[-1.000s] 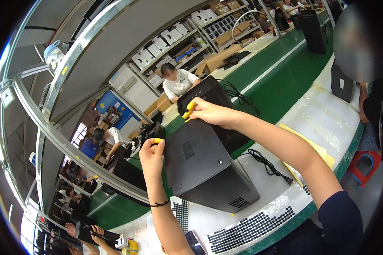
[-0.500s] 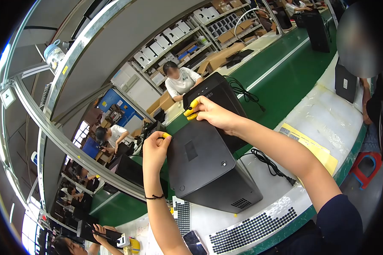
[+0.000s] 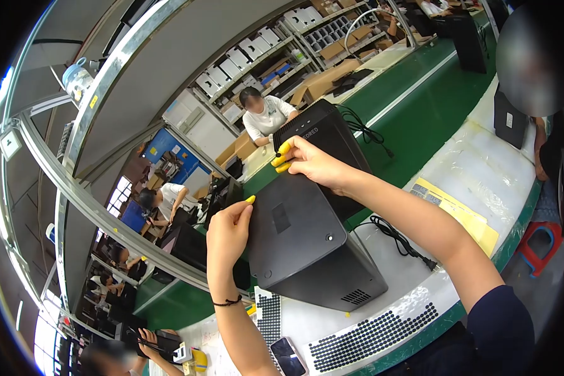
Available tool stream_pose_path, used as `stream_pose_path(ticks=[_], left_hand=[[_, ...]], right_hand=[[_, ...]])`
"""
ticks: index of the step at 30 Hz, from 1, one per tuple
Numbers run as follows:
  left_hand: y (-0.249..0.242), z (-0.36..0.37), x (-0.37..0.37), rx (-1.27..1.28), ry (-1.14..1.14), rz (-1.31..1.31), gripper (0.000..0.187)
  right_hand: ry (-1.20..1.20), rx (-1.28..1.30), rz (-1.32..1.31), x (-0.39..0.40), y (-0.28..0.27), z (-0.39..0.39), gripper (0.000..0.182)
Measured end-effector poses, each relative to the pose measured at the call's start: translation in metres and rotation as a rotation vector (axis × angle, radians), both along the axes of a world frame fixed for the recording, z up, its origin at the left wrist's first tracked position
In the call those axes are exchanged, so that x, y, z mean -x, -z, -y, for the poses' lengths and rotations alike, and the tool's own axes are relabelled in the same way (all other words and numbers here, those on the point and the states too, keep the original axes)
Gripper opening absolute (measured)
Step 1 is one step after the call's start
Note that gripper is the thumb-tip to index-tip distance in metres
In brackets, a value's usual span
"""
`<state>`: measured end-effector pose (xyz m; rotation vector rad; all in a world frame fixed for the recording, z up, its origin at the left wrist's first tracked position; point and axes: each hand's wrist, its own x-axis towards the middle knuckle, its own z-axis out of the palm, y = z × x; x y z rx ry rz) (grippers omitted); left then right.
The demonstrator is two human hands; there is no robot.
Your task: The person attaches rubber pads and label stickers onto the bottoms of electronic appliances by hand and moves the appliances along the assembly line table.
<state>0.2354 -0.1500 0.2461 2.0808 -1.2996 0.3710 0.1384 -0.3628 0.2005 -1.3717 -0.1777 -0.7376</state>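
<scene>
A dark grey box-shaped appliance (image 3: 289, 219) lies in front of me, with a slotted vent low on its near side. Its upper face has a rectangular recess, a round mark at one near corner and a hole with a pale centre at the other. My right hand (image 3: 313, 164), yellow covers on its fingertips, is closed at the far edge with a small black round pad (image 3: 278, 155) at the fingers. Beside the left edge, my left hand (image 3: 227, 238) has thumb and forefinger pressed together, the forefinger tip yellow; anything between them is hidden.
Sheets of black round pads (image 3: 373, 338) lie on the near bench, by a phone (image 3: 288, 357). Yellow papers (image 3: 454, 216) and a power cord (image 3: 401, 241) are to the right. Another black appliance (image 3: 326, 135) stands on the green conveyor (image 3: 413, 106). Several people work around.
My left hand has shifted slightly left and down, its forefinger straighter. My right hand stays nearly in place at the far edge. The appliance on the conveyor appears slightly further right.
</scene>
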Motion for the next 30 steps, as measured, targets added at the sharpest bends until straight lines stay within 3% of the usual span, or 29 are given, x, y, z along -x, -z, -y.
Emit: stream_pose_path(ticks=[4, 6, 8, 10, 12, 15, 20, 26, 30], left_hand=[[0.009, -0.007, 0.008, 0.165, -0.05, 0.052, 0.026], [0.011, -0.019, 0.022, 0.38, -0.065, -0.088, 0.026], [0.018, -0.034, 0.027, 0.606, 0.059, -0.201, 0.036], [0.023, -0.05, 0.043, 0.684, 0.205, -0.332, 0.058], [0.036, -0.058, 0.062, 0.773, 0.324, -0.315, 0.061], [0.044, -0.072, 0.075, 0.696, 0.357, -0.308, 0.059], [0.046, -0.081, 0.091, 0.619, 0.439, -0.283, 0.054], [0.046, -0.082, 0.099, 0.563, 0.355, -0.19, 0.045], [0.042, -0.084, 0.1, 0.509, 0.323, -0.22, 0.042]], right_hand=[[0.127, 0.149, 0.076, 0.016, -0.005, -0.007, 0.027], [0.262, 0.39, 0.109, 0.051, -0.015, -0.019, 0.021], [0.225, 0.571, 0.171, 0.083, -0.018, -0.025, 0.017], [0.301, 0.787, 0.204, 0.111, -0.019, -0.033, 0.02], [0.193, 0.886, 0.109, 0.14, -0.023, -0.043, 0.019], [0.114, 0.9, -0.053, 0.149, -0.026, -0.044, 0.018], [0.19, 1.043, -0.036, 0.144, -0.031, -0.046, 0.014], [0.173, 1.081, -0.034, 0.159, -0.034, -0.05, 0.011], [0.205, 1.092, 0.108, 0.16, -0.023, -0.047, 0.021]])
